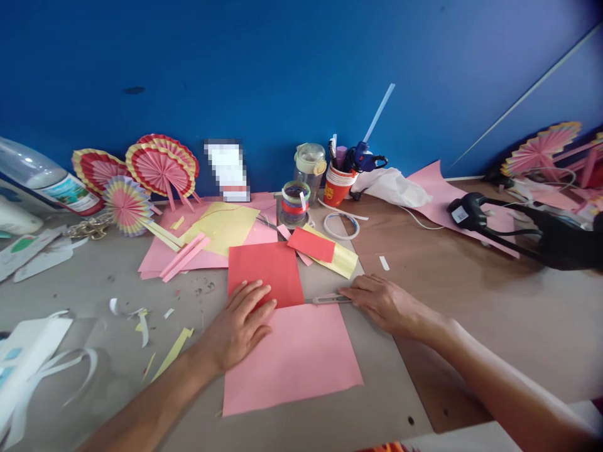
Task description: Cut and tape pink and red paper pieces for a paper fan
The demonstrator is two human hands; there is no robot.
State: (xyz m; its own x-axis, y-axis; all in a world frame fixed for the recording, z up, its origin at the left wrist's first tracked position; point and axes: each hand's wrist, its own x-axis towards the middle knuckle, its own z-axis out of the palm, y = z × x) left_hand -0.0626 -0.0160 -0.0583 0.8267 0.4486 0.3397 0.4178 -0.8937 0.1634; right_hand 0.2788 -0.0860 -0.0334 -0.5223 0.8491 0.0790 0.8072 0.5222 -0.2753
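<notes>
My left hand (240,326) lies flat, its fingers stretched over the lower edge of a red paper sheet (264,267) and the top left of a pink paper sheet (294,364). The pink sheet lies just below the red one, closer to me. In my right hand (389,304) is a slim metallic utility knife (327,299), held low and pointing left. Its tip reaches the right end of the line where the two sheets meet. A smaller red paper piece (313,245) and a yellow strip (346,260) lie just behind the knife.
Pleated paper fans (162,166) lean against the blue wall beside a bottle (61,188) and a phone (228,169). Tape rolls (295,198), a jar (309,160) and a red cup (338,187) with a glue gun (362,157) stand at the back. A black strapped device (471,213) lies right.
</notes>
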